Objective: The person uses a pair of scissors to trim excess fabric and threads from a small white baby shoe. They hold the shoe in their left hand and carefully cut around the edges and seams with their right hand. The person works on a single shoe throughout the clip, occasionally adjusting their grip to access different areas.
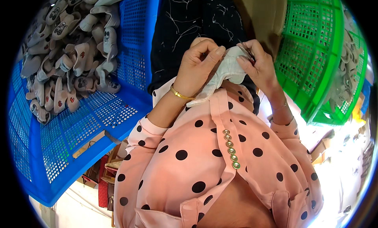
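A pale, soft fabric shoe piece [230, 68] is held above my lap; its exact shape is partly hidden by my fingers. My left hand [200, 64] is closed on its left side, with thumb and forefinger pinched together near its upper edge. Whether a thread is caught in that pinch is too small to tell. In my right hand [258, 64] is a small dark pair of thread snips [247, 50], its tips beside the upper right of the fabric. My right thumb rests against the piece.
To my left stands a blue plastic basket [132, 43] with a heap of grey shoe pieces [75, 56] bearing printed designs. On the right is a green basket [309, 35] with similar pieces behind its wall. Loose white threads [183, 29] cling to my dark trousers [173, 50].
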A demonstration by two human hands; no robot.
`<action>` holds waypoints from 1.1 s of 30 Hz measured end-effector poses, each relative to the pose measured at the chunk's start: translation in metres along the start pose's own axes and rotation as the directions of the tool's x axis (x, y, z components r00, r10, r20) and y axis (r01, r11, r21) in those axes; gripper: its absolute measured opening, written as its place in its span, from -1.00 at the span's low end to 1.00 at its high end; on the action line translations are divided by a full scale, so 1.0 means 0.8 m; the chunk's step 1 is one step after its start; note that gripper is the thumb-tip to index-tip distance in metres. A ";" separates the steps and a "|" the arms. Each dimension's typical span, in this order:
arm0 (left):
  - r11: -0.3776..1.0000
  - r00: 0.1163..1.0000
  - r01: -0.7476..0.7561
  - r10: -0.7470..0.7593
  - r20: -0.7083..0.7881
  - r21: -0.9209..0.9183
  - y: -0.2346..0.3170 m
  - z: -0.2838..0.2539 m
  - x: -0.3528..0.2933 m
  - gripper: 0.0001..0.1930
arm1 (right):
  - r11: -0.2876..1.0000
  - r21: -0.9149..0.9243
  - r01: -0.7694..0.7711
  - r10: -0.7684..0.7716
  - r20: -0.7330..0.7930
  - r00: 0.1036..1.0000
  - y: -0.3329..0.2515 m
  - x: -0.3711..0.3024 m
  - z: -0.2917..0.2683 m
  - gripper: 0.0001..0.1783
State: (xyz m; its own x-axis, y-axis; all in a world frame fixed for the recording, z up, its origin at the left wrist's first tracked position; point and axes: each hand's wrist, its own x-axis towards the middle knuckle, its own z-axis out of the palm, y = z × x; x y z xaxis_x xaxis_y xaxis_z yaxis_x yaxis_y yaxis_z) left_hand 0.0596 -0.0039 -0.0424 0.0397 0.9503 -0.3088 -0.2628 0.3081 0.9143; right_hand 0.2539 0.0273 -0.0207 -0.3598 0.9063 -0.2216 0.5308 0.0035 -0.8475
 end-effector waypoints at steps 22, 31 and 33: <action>0.982 0.982 0.189 -0.189 0.024 0.014 0.013 -0.025 0.003 -0.70 | 0.984 -0.172 0.039 -0.029 0.057 0.998 -0.016 0.004 0.006 -0.55; 0.927 0.971 0.240 -0.229 0.071 -0.290 0.065 -0.036 0.011 -0.72 | 0.994 -0.092 0.057 -0.051 0.064 0.997 -0.015 0.007 0.005 -0.55; 0.895 0.964 0.260 -0.220 0.149 -0.361 0.059 -0.040 0.013 -0.72 | 0.994 -0.091 0.059 -0.053 0.065 0.996 -0.016 0.009 0.005 -0.55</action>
State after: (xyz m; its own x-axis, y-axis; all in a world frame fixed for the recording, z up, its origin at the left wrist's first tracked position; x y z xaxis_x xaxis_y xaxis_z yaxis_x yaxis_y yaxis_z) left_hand 0.0167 0.0189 -0.0108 0.2397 0.8552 -0.4595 -0.5735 0.5066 0.6438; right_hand 0.2415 0.0317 -0.0134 -0.4368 0.8753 -0.2074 0.5765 0.0955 -0.8115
